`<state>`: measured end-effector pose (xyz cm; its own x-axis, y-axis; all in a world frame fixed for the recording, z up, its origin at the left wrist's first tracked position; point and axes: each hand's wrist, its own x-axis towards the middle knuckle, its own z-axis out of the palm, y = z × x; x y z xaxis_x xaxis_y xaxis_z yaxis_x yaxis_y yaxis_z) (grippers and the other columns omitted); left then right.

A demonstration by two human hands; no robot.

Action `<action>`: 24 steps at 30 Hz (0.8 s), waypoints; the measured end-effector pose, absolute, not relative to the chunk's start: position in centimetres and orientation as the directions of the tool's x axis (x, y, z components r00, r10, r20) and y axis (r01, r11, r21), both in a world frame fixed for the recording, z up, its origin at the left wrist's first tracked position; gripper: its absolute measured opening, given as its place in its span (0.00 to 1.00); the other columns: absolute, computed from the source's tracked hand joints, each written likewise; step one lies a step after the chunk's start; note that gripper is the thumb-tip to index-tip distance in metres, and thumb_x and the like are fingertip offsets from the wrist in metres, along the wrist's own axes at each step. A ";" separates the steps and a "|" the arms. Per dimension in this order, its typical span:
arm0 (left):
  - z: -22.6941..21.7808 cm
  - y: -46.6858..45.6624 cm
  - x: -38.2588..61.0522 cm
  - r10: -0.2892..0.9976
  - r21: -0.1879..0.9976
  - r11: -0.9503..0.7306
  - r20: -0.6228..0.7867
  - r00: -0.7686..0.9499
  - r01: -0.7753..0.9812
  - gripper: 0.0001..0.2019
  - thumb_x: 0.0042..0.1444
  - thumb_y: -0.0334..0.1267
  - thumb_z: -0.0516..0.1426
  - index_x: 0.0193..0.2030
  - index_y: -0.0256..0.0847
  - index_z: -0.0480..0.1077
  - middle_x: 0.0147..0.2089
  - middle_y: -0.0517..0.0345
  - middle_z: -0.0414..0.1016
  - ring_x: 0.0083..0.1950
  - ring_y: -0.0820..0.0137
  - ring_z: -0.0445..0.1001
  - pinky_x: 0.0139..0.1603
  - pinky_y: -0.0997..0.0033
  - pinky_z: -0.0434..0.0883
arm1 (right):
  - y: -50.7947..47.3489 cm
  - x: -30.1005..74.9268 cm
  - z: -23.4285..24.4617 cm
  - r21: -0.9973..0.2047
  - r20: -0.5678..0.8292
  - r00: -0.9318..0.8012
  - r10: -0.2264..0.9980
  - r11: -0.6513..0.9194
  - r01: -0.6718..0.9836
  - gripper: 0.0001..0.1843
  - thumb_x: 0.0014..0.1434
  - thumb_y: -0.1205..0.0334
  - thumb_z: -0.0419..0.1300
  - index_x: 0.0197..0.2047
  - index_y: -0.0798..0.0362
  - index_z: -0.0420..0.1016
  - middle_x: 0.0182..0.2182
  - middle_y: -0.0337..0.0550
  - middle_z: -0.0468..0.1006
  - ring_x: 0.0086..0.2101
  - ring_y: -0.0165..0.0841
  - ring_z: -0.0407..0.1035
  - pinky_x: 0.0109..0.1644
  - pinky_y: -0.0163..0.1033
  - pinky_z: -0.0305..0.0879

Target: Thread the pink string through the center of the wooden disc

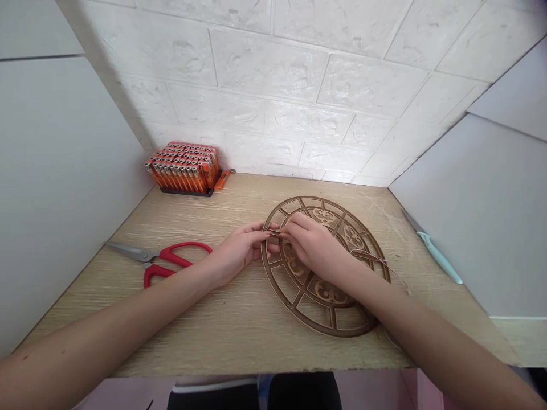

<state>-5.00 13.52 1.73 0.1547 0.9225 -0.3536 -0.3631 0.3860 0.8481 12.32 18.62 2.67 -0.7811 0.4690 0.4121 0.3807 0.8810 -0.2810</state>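
A round brown wooden cut-out disc (pixel 337 316) with curly openwork lies flat on the light wooden table (pixel 239 324). Both hands meet over its left rim. My left hand (pixel 241 250) has its fingers pinched together at the rim, and my right hand (pixel 314 245) rests on the disc with its fingers pinched against the left fingertips. They seem to hold a thin brown strand (pixel 376 259), which trails across the disc to the right. What exactly sits between the fingertips is too small to name.
Red-handled scissors (pixel 164 262) lie on the table to the left. A tray of orange lighters (pixel 186 168) stands at the back left, with one loose lighter (pixel 223 179) beside it. A teal-handled tool (pixel 440 259) lies along the right wall. Walls enclose three sides.
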 end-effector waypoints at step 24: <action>1.5 13.6 -5.0 0.932 0.861 0.363 -0.324 0.165 -0.357 0.15 0.53 0.30 0.55 0.49 0.32 0.66 0.49 0.46 0.68 0.34 0.75 0.71 0.30 0.80 0.69 | 19.6 12.3 2.8 -0.406 0.323 -0.784 0.531 0.825 0.392 0.08 0.68 0.66 0.47 0.34 0.57 0.60 0.35 0.44 0.63 0.37 0.31 0.59 0.42 0.36 0.58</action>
<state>-5.00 13.60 1.48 0.1651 0.9315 -0.3241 -0.3572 0.3628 0.8607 12.29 19.56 2.85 -0.7837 0.5308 0.3226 0.3917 0.8254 -0.4065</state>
